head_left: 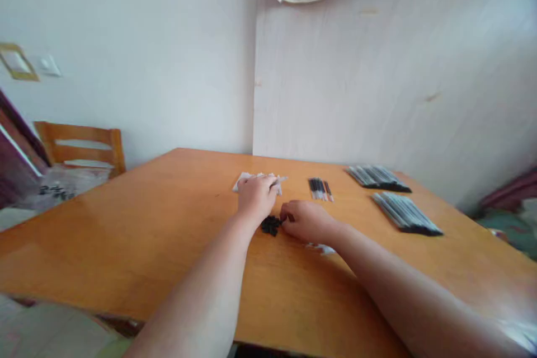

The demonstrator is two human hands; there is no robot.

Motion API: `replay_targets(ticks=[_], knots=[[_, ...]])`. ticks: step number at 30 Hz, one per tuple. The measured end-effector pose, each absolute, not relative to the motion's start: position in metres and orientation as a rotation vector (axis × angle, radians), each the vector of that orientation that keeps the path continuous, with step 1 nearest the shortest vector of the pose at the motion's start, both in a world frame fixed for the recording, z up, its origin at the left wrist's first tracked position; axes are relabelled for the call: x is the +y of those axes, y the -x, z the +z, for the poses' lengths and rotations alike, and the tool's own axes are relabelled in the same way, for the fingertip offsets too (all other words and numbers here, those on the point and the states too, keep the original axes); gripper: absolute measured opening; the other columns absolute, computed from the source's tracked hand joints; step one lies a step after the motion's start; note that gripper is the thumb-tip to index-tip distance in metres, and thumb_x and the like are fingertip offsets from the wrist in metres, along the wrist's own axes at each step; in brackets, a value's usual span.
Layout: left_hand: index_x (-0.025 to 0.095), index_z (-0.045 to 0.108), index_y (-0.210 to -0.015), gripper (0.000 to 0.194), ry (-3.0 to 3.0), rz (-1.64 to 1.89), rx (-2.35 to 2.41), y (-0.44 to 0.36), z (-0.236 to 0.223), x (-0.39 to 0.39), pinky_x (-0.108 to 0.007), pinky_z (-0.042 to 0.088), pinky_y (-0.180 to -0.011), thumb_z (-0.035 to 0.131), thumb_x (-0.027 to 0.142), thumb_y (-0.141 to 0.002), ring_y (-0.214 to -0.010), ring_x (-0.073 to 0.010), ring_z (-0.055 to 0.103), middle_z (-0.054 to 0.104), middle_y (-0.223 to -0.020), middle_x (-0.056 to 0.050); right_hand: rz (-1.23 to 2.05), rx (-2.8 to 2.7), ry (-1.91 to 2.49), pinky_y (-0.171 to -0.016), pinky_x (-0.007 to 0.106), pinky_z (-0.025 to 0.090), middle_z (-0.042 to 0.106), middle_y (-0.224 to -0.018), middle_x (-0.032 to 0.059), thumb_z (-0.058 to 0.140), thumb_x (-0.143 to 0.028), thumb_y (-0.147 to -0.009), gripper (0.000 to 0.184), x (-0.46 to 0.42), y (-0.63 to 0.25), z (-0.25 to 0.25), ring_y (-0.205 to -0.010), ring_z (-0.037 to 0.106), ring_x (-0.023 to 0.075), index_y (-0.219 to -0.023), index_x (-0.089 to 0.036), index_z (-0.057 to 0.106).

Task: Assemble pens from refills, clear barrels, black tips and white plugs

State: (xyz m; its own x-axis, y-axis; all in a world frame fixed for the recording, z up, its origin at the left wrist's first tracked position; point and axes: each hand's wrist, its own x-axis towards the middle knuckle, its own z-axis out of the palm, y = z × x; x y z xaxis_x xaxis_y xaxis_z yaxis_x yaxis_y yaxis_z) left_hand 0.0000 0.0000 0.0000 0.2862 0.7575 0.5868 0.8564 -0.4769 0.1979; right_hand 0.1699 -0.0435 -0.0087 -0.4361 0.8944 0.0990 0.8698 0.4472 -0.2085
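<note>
My left hand (257, 197) is closed around a thin translucent pen barrel (278, 180), whose end sticks out to the right past the fingers. Just behind it lies a group of white and clear pen barrels (241, 178), partly hidden by the hand. A small pile of black pen parts, perhaps caps (271, 226), sits on the table between my hands. At the right edge of this pile, my right hand (308, 219) has its fingertips pinched on what looks like one small black piece. Small whitish clear pieces (325, 249) lie partly beneath my right forearm.
Dark pen refills (319, 189) lie in a row beyond my right hand. Two stacks of clear pens with black ends, a far one (377, 177) and a nearer one (406, 212), rest on the wooden table (126, 235). A wooden chair (84, 137) stands left.
</note>
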Motion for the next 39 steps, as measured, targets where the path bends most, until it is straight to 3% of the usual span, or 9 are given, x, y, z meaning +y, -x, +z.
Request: replay_targets(ticks=[9, 15, 24, 39], knots=[[0.026, 0.065, -0.083, 0.017, 2.432, -0.970, -1.540, -0.001, 0.002, -0.001, -0.036, 0.030, -0.078, 0.048, 0.028, -0.089, -0.090, -0.0219, 0.060, 0.072, -0.090, -0.001, 0.155, -2.474, 1.598, -0.063, 0.026, 0.037, 0.070, -0.089, 0.0048, 0.056, -0.028, -0.079, 0.017, -0.046, -0.163, -0.004, -0.079, 0.062, 0.0187, -0.090, -0.023, 0.068], [0.027, 0.066, -0.083, 0.019, 2.428, -0.995, -1.517, -0.001, 0.001, -0.001, -0.036, 0.030, -0.076, 0.049, 0.029, -0.090, -0.090, -0.0211, 0.060, 0.072, -0.092, 0.000, 0.363, -2.163, 1.452, -0.058, 0.023, 0.038, 0.067, -0.072, 0.0015, 0.058, -0.018, -0.073, 0.009, -0.036, -0.177, 0.002, -0.065, 0.058, 0.0132, -0.080, -0.018, 0.064], [0.029, 0.070, -0.093, 0.021, 2.507, -0.988, -1.510, -0.004, 0.000, -0.003, -0.037, 0.031, -0.082, 0.050, 0.035, -0.091, -0.096, -0.0219, 0.060, 0.073, -0.098, -0.003, 0.601, -1.699, 1.282, -0.052, 0.024, 0.042, 0.060, -0.064, -0.0009, 0.060, -0.025, -0.075, 0.008, -0.024, -0.201, 0.013, -0.056, 0.055, 0.0121, -0.080, -0.020, 0.057], [0.033, 0.072, -0.099, 0.023, 2.531, -0.968, -1.453, -0.009, -0.002, -0.005, -0.039, 0.030, -0.084, 0.051, 0.034, -0.091, -0.097, -0.0234, 0.059, 0.072, -0.096, -0.003, 0.398, -1.779, 1.323, -0.056, 0.024, 0.041, 0.063, -0.067, -0.0010, 0.059, -0.030, -0.077, 0.010, -0.016, -0.202, 0.002, -0.059, 0.054, 0.0119, -0.083, -0.021, 0.061]])
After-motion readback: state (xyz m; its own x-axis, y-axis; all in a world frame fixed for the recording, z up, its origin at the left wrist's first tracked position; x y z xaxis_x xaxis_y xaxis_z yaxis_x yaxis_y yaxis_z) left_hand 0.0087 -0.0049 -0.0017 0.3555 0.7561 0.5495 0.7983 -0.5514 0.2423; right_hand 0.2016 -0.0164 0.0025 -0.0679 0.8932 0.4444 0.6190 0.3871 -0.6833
